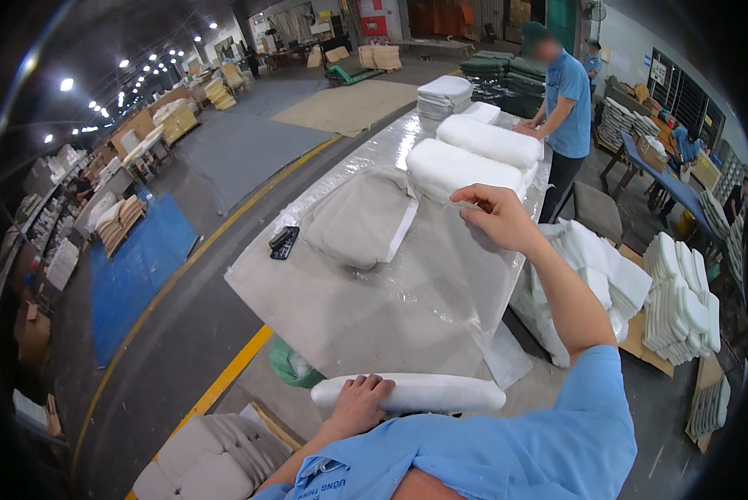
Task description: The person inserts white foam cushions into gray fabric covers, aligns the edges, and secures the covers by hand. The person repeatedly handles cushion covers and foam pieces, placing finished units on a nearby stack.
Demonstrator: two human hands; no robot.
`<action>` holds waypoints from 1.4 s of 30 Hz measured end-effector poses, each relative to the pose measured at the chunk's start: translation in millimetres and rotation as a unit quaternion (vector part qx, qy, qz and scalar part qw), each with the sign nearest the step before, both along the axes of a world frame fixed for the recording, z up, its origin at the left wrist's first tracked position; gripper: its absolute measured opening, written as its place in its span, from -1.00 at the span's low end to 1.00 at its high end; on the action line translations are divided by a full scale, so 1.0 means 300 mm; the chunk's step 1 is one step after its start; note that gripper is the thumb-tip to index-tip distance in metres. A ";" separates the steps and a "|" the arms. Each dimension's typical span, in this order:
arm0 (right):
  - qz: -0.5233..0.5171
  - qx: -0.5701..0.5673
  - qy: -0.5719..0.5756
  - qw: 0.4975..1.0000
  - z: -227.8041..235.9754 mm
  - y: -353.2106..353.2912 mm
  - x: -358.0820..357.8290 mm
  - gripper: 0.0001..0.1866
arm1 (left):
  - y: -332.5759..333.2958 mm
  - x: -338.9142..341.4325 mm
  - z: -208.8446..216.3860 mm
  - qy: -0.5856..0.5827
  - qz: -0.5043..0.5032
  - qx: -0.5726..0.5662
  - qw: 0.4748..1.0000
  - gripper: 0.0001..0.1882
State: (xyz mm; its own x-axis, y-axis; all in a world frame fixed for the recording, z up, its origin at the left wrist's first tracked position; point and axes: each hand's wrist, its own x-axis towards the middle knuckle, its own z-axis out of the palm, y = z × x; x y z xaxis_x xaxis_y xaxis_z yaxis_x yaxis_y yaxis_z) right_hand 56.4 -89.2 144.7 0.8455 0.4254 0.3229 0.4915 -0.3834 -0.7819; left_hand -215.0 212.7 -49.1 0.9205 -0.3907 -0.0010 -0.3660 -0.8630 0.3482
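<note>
At the table's near edge, a long white foam-like pad lies against my body. My left hand is closed over its left part, fingers curled on the top. My right hand is raised over the right side of the table, thumb and fingertips pinched together. Something thin and pale seems to show at those fingertips, too small to name. Left of that hand sits a grey fabric cushion cover with a white edge strip. Just beyond the hand, thick white cushion pads lie side by side.
The table has a shiny plastic covering; a small black device lies at its left. A co-worker in blue stands at the far right, hands by the pads. White pads are stacked at right, grey cushions at lower left.
</note>
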 end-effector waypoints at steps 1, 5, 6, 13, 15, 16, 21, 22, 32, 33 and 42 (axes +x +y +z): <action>0.007 0.036 -0.008 0.999 0.020 0.008 -0.014 -0.70 | 0.013 0.007 0.006 0.024 -0.008 -0.004 1.000 -0.42; 0.015 0.199 -0.097 0.975 0.142 0.012 -0.087 -0.69 | 0.089 0.146 0.000 0.361 0.025 -0.220 0.906 -0.36; 0.018 0.232 -0.098 0.968 0.161 0.006 -0.106 -0.67 | 0.084 0.175 -0.013 0.376 0.069 -0.313 0.870 -0.34; -0.021 0.348 -0.011 0.937 0.025 -0.165 -0.199 -0.53 | -0.004 0.396 -0.084 0.443 0.117 -0.787 0.413 -0.47; -0.024 0.357 0.006 0.934 -0.086 -0.216 -0.225 -0.50 | 0.008 0.439 -0.101 0.346 0.133 -0.839 0.397 -0.56; -0.027 0.348 0.034 0.936 -0.135 -0.237 -0.248 -0.48 | 0.024 0.451 -0.089 0.275 0.161 -0.836 0.447 -0.55; -0.091 0.229 0.189 0.950 -0.435 -0.479 -0.394 -0.34 | 0.001 0.557 0.242 0.087 0.127 -0.779 0.608 -0.60; -0.093 0.198 0.233 0.947 -0.474 -0.491 -0.415 -0.31 | -0.017 0.552 0.310 0.100 0.099 -0.747 0.650 -0.63; -0.063 0.293 0.190 0.935 -0.518 -0.274 -0.369 -0.66 | -0.228 0.511 0.340 -0.065 0.060 -0.426 0.900 -0.59; -0.069 0.320 0.189 0.926 -0.515 -0.230 -0.375 -0.72 | -0.190 0.508 0.315 -0.030 0.138 -0.432 0.891 -0.60; -0.066 0.398 0.150 0.902 -0.456 -0.096 -0.354 -0.71 | -0.001 0.370 0.260 0.093 0.200 -0.569 0.792 -0.72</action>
State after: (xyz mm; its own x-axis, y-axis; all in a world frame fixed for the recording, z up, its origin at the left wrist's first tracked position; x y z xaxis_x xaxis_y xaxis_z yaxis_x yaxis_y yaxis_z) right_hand -49.8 -118.1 8.0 0.9723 0.0484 0.2287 0.2020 0.3191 -0.9260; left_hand -104.2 212.4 29.0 0.9961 0.0873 -0.0086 0.0074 0.0139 0.9999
